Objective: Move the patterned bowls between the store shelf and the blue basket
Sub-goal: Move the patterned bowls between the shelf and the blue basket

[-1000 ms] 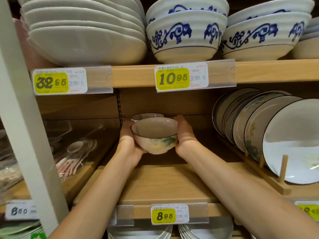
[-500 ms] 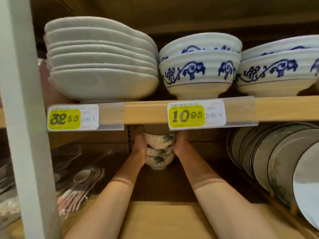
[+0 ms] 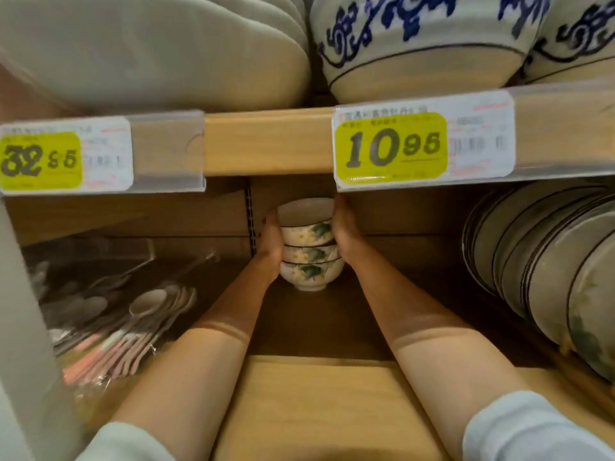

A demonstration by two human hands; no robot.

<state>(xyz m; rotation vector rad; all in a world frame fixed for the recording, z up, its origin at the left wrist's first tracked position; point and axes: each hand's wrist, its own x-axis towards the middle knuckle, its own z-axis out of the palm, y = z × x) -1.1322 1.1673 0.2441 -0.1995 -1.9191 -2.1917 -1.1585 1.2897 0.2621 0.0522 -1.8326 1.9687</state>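
Note:
Three small cream bowls with green leaf and daisy patterns stand stacked at the back of the wooden lower shelf (image 3: 316, 394). The top bowl (image 3: 306, 224) sits tilted slightly in the stack, above the bottom bowl (image 3: 311, 276). My left hand (image 3: 271, 242) cups the left side of the top bowl, reaching down along the stack. My right hand (image 3: 344, 227) grips its right side. Both forearms stretch deep under the upper shelf. The blue basket is out of view.
The upper shelf edge (image 3: 266, 144) with yellow price tags hangs low over my hands. Upright plates in a rack (image 3: 549, 261) stand to the right. Bagged spoons (image 3: 133, 321) lie to the left beside a white post (image 3: 20, 327). Large blue-patterned bowls (image 3: 422, 44) sit above.
Both hands carried the bowl from the front of the shelf to the back and onto the two stacked bowls. My head moved closer and lower.

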